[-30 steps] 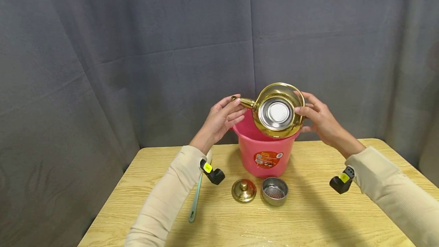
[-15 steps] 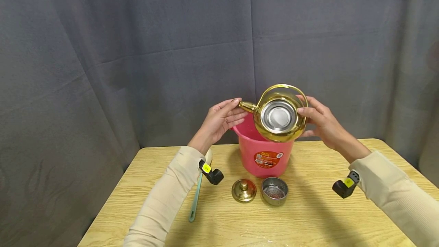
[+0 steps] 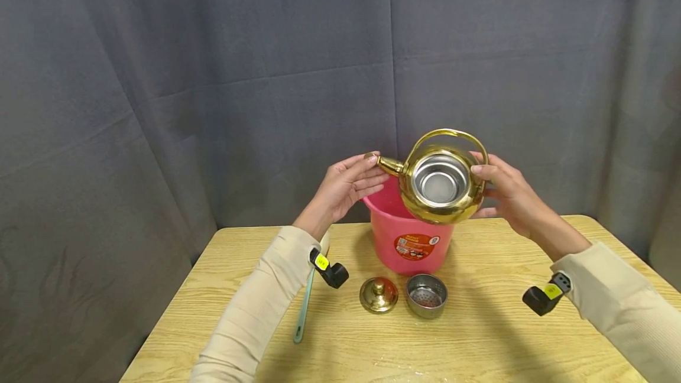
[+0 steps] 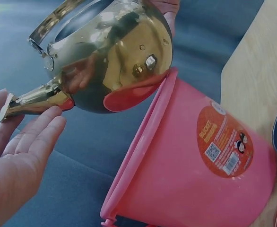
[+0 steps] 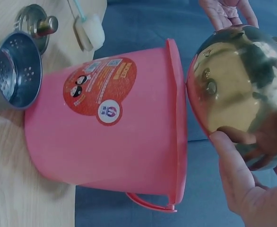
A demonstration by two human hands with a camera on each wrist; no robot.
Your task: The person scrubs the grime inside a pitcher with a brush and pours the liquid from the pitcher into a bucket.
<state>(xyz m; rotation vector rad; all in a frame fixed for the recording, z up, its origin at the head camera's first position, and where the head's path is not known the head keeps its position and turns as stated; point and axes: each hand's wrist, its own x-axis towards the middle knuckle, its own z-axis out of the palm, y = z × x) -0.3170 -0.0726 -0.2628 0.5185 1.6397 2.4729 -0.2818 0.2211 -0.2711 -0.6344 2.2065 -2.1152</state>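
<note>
A shiny gold teapot is held tilted over the mouth of a pink bucket, its lidless opening turned toward the head camera. My left hand pinches the tip of the spout between thumb and fingers. On the other side, my right hand grips the pot's body, the thumb near the opening's rim and the other fingers partly hidden behind it. The arched handle stands above the opening. In the right wrist view the pot's underside is close to the bucket's rim.
In front of the bucket lie a gold lid and a metal strainer cup. A brush with a green handle lies by the left forearm. Water drops show on the wooden table; a grey curtain hangs behind.
The teapot has shifted slightly right and its opening has tipped a little more downward, with the handle rising to the right. My right hand has moved right with it; the left has barely moved.
</note>
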